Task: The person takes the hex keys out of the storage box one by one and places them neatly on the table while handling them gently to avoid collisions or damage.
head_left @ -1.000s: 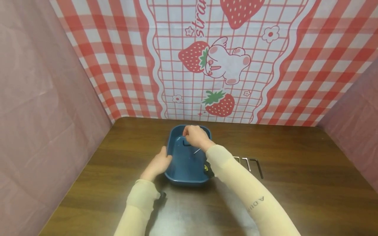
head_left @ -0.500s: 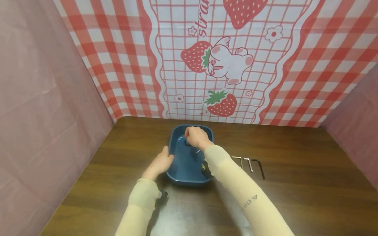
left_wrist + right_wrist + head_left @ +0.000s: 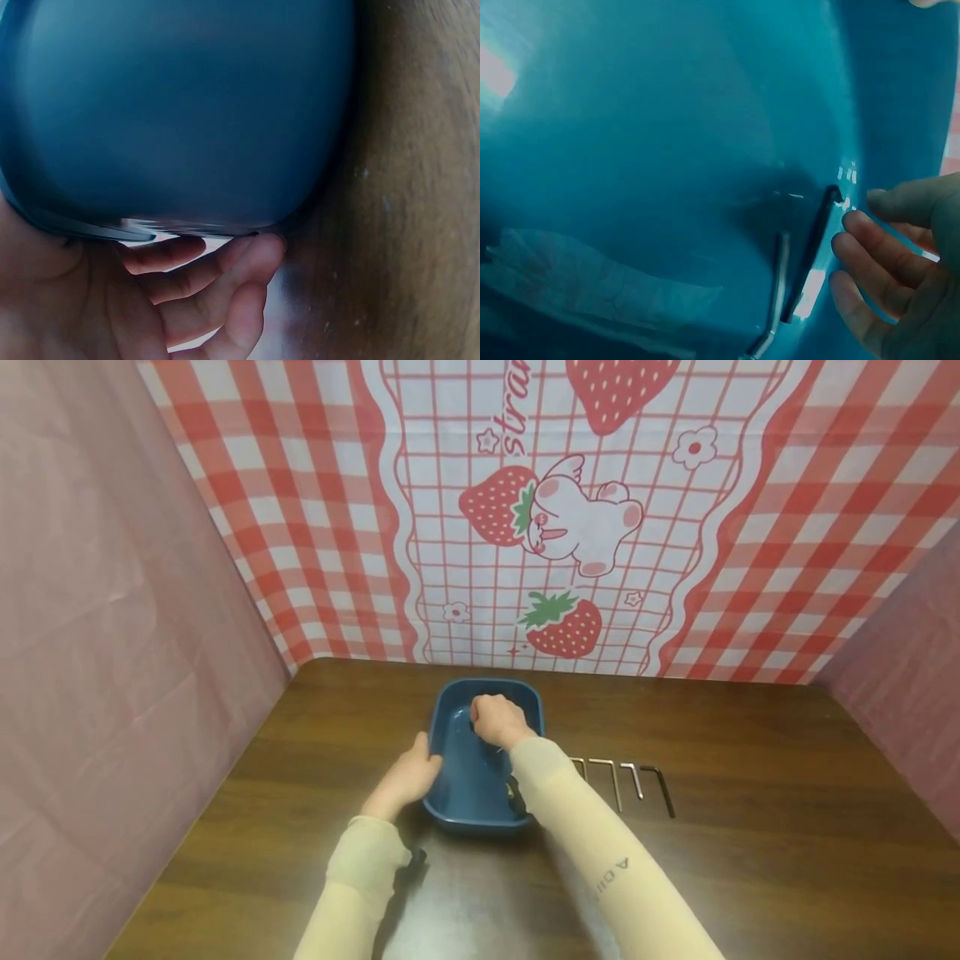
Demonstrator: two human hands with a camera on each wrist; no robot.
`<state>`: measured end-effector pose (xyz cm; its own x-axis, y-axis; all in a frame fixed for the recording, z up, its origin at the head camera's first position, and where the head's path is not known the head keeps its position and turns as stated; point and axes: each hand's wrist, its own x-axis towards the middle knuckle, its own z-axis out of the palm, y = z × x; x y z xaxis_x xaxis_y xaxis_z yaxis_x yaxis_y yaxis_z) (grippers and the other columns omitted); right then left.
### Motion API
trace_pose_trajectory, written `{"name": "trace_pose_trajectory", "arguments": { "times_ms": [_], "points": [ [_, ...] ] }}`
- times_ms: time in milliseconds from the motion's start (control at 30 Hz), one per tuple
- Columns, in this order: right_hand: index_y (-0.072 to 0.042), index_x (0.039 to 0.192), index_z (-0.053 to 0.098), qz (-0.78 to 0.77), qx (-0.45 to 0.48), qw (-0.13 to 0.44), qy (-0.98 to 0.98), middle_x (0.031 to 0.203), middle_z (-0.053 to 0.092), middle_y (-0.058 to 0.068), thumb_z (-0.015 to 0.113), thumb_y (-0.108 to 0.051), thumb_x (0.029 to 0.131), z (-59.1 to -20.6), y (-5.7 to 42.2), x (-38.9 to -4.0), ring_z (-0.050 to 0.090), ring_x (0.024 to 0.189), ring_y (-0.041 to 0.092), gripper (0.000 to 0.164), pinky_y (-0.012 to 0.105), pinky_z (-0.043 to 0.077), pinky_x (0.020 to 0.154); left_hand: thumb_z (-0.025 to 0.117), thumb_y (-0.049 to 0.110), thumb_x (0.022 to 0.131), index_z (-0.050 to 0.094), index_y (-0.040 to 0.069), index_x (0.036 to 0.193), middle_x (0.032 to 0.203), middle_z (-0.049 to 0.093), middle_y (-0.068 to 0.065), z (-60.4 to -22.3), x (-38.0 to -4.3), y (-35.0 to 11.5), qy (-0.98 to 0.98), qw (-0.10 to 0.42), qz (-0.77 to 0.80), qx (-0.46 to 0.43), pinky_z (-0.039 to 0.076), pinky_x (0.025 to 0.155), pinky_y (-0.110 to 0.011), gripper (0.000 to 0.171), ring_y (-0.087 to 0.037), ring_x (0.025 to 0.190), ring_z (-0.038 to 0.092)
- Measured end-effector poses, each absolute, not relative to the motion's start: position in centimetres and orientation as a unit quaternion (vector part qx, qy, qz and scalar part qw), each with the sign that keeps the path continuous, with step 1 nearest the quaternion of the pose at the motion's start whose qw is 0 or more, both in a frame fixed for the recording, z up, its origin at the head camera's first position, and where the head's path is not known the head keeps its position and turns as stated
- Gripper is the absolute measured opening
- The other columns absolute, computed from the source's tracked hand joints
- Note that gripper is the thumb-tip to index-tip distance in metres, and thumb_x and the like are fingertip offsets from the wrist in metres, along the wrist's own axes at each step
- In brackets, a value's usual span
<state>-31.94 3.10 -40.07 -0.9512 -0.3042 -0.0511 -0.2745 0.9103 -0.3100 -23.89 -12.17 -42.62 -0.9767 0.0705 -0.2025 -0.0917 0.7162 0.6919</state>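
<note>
A blue tray [image 3: 480,825] stands on the wooden table. My left hand [image 3: 407,774] holds its left wall, thumb over the rim; in the left wrist view the fingers [image 3: 180,281] curl against the outside of the wall. My right hand [image 3: 500,722] is down inside the tray. In the right wrist view a black hex key [image 3: 811,251] lies on the tray's floor beside a silver hex key [image 3: 780,274]. The right thumb and fingers [image 3: 870,262] are parted, tips just beside the black key's end, holding nothing.
A dark object with a yellow mark [image 3: 514,797] sits at the tray's right side, partly behind the sleeve. On the table to the right lie a black hex key [image 3: 662,789], a silver one [image 3: 633,779] and brass-toned ones [image 3: 612,783]. A checkered cloth [image 3: 322,527] hangs behind.
My right hand has sunk lower into the tray and turned slightly; the black hex key that showed below its fingers is now mostly hidden in the head view. My left hand stays on the tray.
</note>
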Motion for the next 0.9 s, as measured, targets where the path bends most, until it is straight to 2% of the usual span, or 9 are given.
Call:
{"name": "trace_pose_trajectory", "arguments": {
  "times_ms": [100, 233, 300, 433, 533, 700, 800, 900],
  "points": [
    [-0.014, 0.084, 0.064, -0.138, -0.148, 0.049, 0.978, 0.084, 0.065, 0.0, 0.061, -0.017, 0.081, -40.5, 3.0, -31.8, 0.059, 0.074, 0.017, 0.005, 0.034, 0.049, 0.067, 0.033, 0.025, 0.093, 0.016, -0.005, 0.141, 0.138, 0.035, -0.029, -42.6, -24.0, -12.2, 0.919, 0.109, 0.378, -0.006, 0.036, 0.098, -0.05, 0.059, -0.039, 0.122, 0.042],
    [-0.015, 0.083, 0.066, -0.129, -0.146, 0.048, 0.98, 0.084, 0.067, 0.0, 0.068, -0.024, 0.077, -40.9, 2.8, -31.8, 0.061, 0.076, 0.018, 0.012, 0.036, 0.05, 0.068, 0.034, 0.025, 0.093, 0.022, -0.003, 0.137, 0.133, 0.042, -0.028, -42.7, -24.1, -12.2, 0.919, 0.099, 0.381, -0.002, 0.038, 0.096, -0.049, 0.053, -0.038, 0.118, 0.046],
    [-0.014, 0.084, 0.066, -0.13, -0.149, 0.041, 0.979, 0.084, 0.067, 0.0, 0.069, -0.023, 0.077, -40.9, 2.7, -31.8, 0.061, 0.075, 0.018, 0.012, 0.036, 0.05, 0.068, 0.035, 0.024, 0.093, 0.023, -0.003, 0.136, 0.133, 0.042, -0.029, -42.7, -24.2, -12.2, 0.919, 0.097, 0.381, 0.001, 0.038, 0.095, -0.05, 0.053, -0.039, 0.118, 0.046],
    [-0.012, 0.083, 0.065, -0.132, -0.149, 0.02, 0.98, 0.083, 0.062, 0.001, 0.065, -0.016, 0.078, -41.0, 2.6, -31.8, 0.057, 0.072, 0.016, 0.007, 0.035, 0.05, 0.065, 0.034, 0.025, 0.093, 0.015, -0.004, 0.142, 0.14, 0.033, -0.028, -42.6, -24.1, -12.2, 0.918, 0.108, 0.381, -0.005, 0.033, 0.1, -0.05, 0.06, -0.039, 0.125, 0.039],
    [-0.011, 0.073, 0.063, -0.118, -0.14, 0.013, 0.983, 0.08, 0.058, 0.003, 0.062, -0.013, 0.078, -41.2, 2.5, -31.9, 0.053, 0.07, 0.016, 0.005, 0.035, 0.049, 0.061, 0.034, 0.025, 0.093, 0.014, -0.004, 0.142, 0.141, 0.032, -0.027, -42.5, -24.0, -12.1, 0.918, 0.113, 0.381, -0.008, 0.033, 0.101, -0.05, 0.06, -0.039, 0.125, 0.038],
    [-0.012, 0.055, 0.052, -0.095, -0.132, 0.017, 0.987, 0.076, 0.057, 0.005, 0.059, -0.012, 0.078, -41.5, 2.5, -31.9, 0.054, 0.067, 0.018, 0.024, 0.038, 0.049, 0.059, 0.033, 0.025, 0.093, 0.014, -0.004, 0.142, 0.14, 0.032, -0.027, -42.5, -23.9, -12.2, 0.916, 0.112, 0.384, -0.007, 0.033, 0.1, -0.05, 0.059, -0.039, 0.125, 0.039],
    [-0.012, 0.057, 0.054, -0.089, -0.13, 0.024, 0.987, 0.082, 0.059, 0.007, 0.059, -0.013, 0.08, -41.6, 2.5, -31.9, 0.057, 0.073, 0.021, 0.024, 0.039, 0.05, 0.063, 0.033, 0.025, 0.094, 0.011, -0.004, 0.143, 0.143, 0.027, -0.026, -42.5, -23.9, -12.2, 0.914, 0.117, 0.388, -0.011, 0.03, 0.103, -0.05, 0.061, -0.039, 0.128, 0.035],
    [-0.01, 0.065, 0.062, -0.085, -0.128, 0.031, 0.988, 0.089, 0.061, 0.009, 0.059, -0.014, 0.081, -41.6, 2.4, -31.7, 0.06, 0.081, 0.024, 0.016, 0.041, 0.051, 0.068, 0.032, 0.026, 0.094, 0.008, -0.004, 0.143, 0.145, 0.023, -0.026, -42.5, -23.9, -12.2, 0.913, 0.122, 0.39, -0.013, 0.027, 0.104, -0.05, 0.062, -0.039, 0.13, 0.031]
  ]
}}
